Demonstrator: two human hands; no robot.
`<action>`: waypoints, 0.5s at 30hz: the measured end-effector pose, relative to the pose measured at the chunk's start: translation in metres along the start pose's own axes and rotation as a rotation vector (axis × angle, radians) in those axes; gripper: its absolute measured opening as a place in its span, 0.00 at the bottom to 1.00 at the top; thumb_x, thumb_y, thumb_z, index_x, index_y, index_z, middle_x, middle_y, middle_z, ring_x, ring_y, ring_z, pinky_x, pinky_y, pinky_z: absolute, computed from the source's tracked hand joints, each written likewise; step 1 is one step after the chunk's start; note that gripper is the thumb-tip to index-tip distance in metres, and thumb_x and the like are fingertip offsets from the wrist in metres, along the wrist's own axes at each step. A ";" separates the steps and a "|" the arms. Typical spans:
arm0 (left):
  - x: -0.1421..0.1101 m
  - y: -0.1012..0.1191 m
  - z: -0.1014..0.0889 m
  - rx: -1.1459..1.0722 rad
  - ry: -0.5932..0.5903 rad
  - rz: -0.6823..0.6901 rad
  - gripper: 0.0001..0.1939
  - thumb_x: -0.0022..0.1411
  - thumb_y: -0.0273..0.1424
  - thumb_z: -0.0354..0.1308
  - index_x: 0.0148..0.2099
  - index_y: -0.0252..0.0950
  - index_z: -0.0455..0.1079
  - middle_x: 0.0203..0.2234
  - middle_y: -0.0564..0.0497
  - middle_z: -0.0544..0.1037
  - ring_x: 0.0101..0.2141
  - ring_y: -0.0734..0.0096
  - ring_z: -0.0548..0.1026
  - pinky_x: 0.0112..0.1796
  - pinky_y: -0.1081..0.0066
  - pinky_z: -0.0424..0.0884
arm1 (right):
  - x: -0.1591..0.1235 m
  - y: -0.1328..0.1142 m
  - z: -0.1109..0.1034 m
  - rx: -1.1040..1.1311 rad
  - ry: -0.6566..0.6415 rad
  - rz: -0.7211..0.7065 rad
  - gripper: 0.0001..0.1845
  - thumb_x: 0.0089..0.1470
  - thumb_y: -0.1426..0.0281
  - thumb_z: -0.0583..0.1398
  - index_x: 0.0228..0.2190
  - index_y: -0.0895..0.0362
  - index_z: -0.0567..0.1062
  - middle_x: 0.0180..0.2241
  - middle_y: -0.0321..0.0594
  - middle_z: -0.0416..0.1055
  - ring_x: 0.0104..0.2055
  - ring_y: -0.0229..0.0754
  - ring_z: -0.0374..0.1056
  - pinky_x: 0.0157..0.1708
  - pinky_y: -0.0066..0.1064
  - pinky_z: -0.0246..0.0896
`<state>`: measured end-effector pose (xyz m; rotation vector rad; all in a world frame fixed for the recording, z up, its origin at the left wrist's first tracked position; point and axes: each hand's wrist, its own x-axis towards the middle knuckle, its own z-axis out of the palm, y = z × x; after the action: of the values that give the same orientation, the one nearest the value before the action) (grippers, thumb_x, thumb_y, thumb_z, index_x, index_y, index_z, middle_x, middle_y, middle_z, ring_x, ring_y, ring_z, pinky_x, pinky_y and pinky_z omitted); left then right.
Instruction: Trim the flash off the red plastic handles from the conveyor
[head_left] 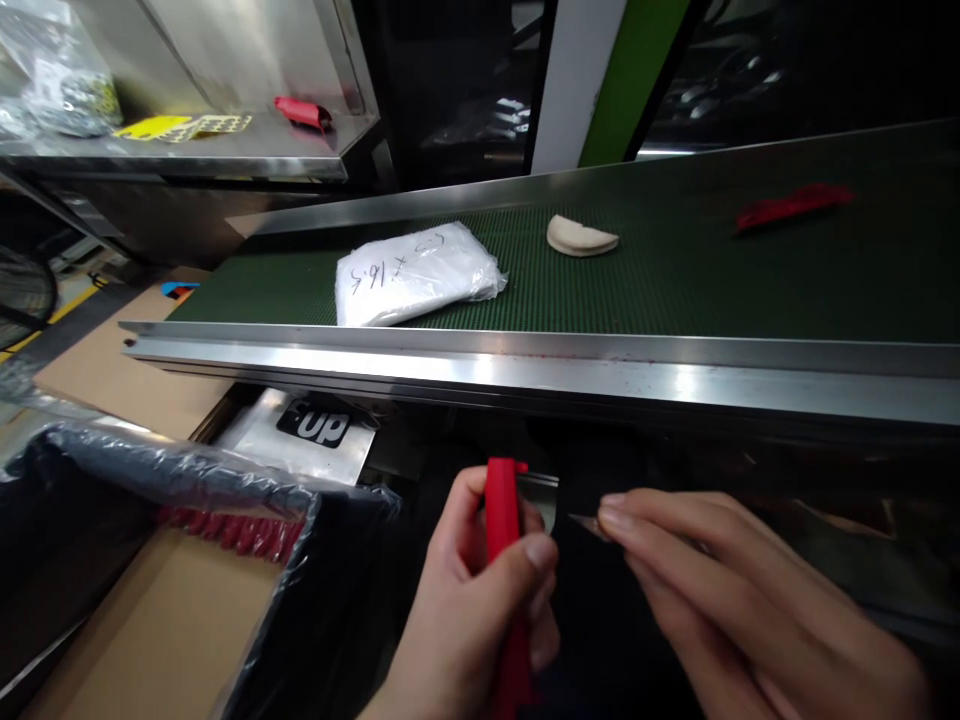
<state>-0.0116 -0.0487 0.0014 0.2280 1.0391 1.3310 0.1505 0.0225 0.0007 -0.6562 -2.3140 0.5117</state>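
Nearest the camera, my right hand [720, 580] pinches a small pointed blade [590, 525] between closed fingertips. Just left of it, my left hand [487, 590] is wrapped around a red plastic piece [503, 520]. Beyond both hands, the green conveyor [525, 300] carries a white wrapped packet [416, 272], a folded pale pad [581, 237] and another red piece [795, 206].
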 end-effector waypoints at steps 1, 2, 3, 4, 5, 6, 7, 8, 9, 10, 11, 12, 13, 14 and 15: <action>-0.002 -0.003 0.000 0.031 -0.004 -0.007 0.13 0.62 0.33 0.61 0.42 0.40 0.58 0.24 0.59 0.63 0.17 0.83 0.58 0.17 0.81 0.59 | 0.002 0.002 -0.001 -0.025 -0.022 -0.002 0.22 0.54 0.86 0.56 0.49 0.59 0.74 0.47 0.46 0.70 0.49 0.42 0.67 0.45 0.35 0.66; -0.005 -0.005 0.000 0.050 0.006 -0.014 0.15 0.60 0.35 0.63 0.42 0.40 0.59 0.25 0.59 0.64 0.16 0.84 0.58 0.17 0.82 0.59 | 0.004 0.004 -0.002 -0.052 -0.053 -0.010 0.23 0.54 0.85 0.56 0.50 0.58 0.74 0.47 0.46 0.70 0.49 0.43 0.67 0.45 0.36 0.65; -0.007 -0.007 0.000 0.057 0.025 -0.023 0.18 0.58 0.37 0.65 0.42 0.40 0.59 0.27 0.59 0.64 0.16 0.85 0.59 0.16 0.82 0.59 | 0.005 0.005 -0.003 -0.073 -0.086 -0.032 0.24 0.54 0.84 0.56 0.51 0.58 0.73 0.48 0.47 0.70 0.50 0.45 0.66 0.45 0.38 0.65; -0.009 -0.009 0.000 0.057 0.051 -0.031 0.20 0.56 0.38 0.68 0.42 0.40 0.59 0.27 0.58 0.65 0.16 0.85 0.59 0.16 0.82 0.59 | 0.006 0.005 -0.003 -0.084 -0.112 -0.053 0.25 0.54 0.84 0.57 0.53 0.57 0.72 0.49 0.47 0.70 0.50 0.46 0.66 0.44 0.39 0.65; -0.011 -0.009 0.001 0.054 0.074 -0.042 0.22 0.54 0.39 0.69 0.42 0.40 0.59 0.27 0.58 0.64 0.16 0.86 0.58 0.16 0.83 0.60 | 0.006 0.005 -0.004 -0.083 -0.126 -0.063 0.27 0.53 0.84 0.57 0.54 0.57 0.71 0.49 0.48 0.69 0.50 0.47 0.66 0.44 0.40 0.65; -0.012 -0.009 0.001 0.050 0.086 -0.053 0.23 0.53 0.40 0.70 0.42 0.40 0.59 0.26 0.59 0.64 0.16 0.86 0.57 0.16 0.83 0.60 | 0.005 0.005 -0.003 -0.076 -0.127 -0.068 0.28 0.53 0.84 0.57 0.54 0.58 0.71 0.49 0.49 0.69 0.49 0.48 0.65 0.44 0.41 0.65; -0.013 -0.009 0.002 0.051 0.091 -0.060 0.24 0.52 0.41 0.70 0.42 0.40 0.59 0.25 0.59 0.64 0.16 0.86 0.57 0.16 0.83 0.60 | 0.005 0.005 -0.003 -0.070 -0.131 -0.071 0.29 0.52 0.84 0.57 0.55 0.58 0.70 0.50 0.49 0.69 0.49 0.49 0.65 0.43 0.42 0.65; -0.013 -0.009 0.003 0.054 0.090 -0.066 0.25 0.52 0.41 0.71 0.42 0.40 0.59 0.24 0.59 0.64 0.16 0.86 0.56 0.16 0.83 0.60 | 0.003 0.005 -0.002 -0.069 -0.132 -0.082 0.29 0.52 0.85 0.57 0.55 0.58 0.70 0.50 0.50 0.69 0.48 0.49 0.65 0.43 0.43 0.65; -0.014 -0.009 0.003 0.055 0.085 -0.071 0.24 0.52 0.41 0.71 0.42 0.40 0.59 0.24 0.59 0.64 0.16 0.86 0.56 0.16 0.83 0.60 | 0.002 0.005 -0.002 -0.071 -0.134 -0.090 0.29 0.51 0.85 0.57 0.55 0.59 0.70 0.50 0.50 0.69 0.48 0.50 0.65 0.43 0.44 0.64; -0.014 -0.008 0.004 0.056 0.080 -0.074 0.24 0.52 0.41 0.70 0.42 0.40 0.60 0.24 0.59 0.64 0.16 0.87 0.56 0.16 0.83 0.60 | 0.002 0.006 -0.001 -0.074 -0.133 -0.097 0.30 0.51 0.85 0.57 0.55 0.59 0.70 0.50 0.50 0.69 0.48 0.50 0.65 0.43 0.44 0.64; -0.014 -0.008 0.004 0.056 0.077 -0.075 0.24 0.52 0.41 0.70 0.41 0.40 0.60 0.25 0.59 0.64 0.16 0.87 0.56 0.16 0.83 0.59 | 0.001 0.006 -0.001 -0.074 -0.127 -0.099 0.30 0.50 0.85 0.57 0.55 0.59 0.70 0.49 0.50 0.69 0.47 0.50 0.65 0.42 0.44 0.64; -0.014 -0.008 0.004 0.055 0.076 -0.076 0.24 0.52 0.41 0.70 0.41 0.40 0.59 0.25 0.59 0.64 0.16 0.87 0.56 0.16 0.83 0.59 | 0.001 0.007 0.000 -0.073 -0.120 -0.104 0.29 0.50 0.85 0.56 0.54 0.60 0.71 0.49 0.50 0.69 0.47 0.50 0.65 0.42 0.44 0.64; -0.014 -0.009 0.004 0.055 0.077 -0.078 0.24 0.52 0.41 0.70 0.41 0.40 0.59 0.26 0.58 0.65 0.16 0.87 0.57 0.16 0.83 0.58 | 0.001 0.007 0.000 -0.075 -0.115 -0.110 0.29 0.50 0.85 0.56 0.54 0.60 0.71 0.49 0.51 0.70 0.47 0.51 0.66 0.41 0.44 0.64; -0.014 -0.009 0.004 0.057 0.078 -0.080 0.24 0.52 0.41 0.70 0.41 0.40 0.59 0.26 0.58 0.65 0.16 0.87 0.56 0.16 0.83 0.58 | 0.002 0.007 0.000 -0.079 -0.108 -0.114 0.29 0.50 0.85 0.56 0.54 0.60 0.71 0.48 0.51 0.70 0.46 0.51 0.66 0.41 0.44 0.64; -0.014 -0.009 0.004 0.061 0.078 -0.080 0.24 0.52 0.41 0.70 0.41 0.40 0.59 0.27 0.58 0.66 0.16 0.87 0.56 0.16 0.83 0.58 | 0.003 0.007 -0.001 -0.084 -0.105 -0.116 0.28 0.50 0.85 0.56 0.53 0.60 0.71 0.48 0.51 0.70 0.46 0.51 0.66 0.41 0.44 0.64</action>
<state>-0.0011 -0.0624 0.0042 0.1797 1.1439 1.2455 0.1512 0.0304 -0.0012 -0.5411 -2.4667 0.4060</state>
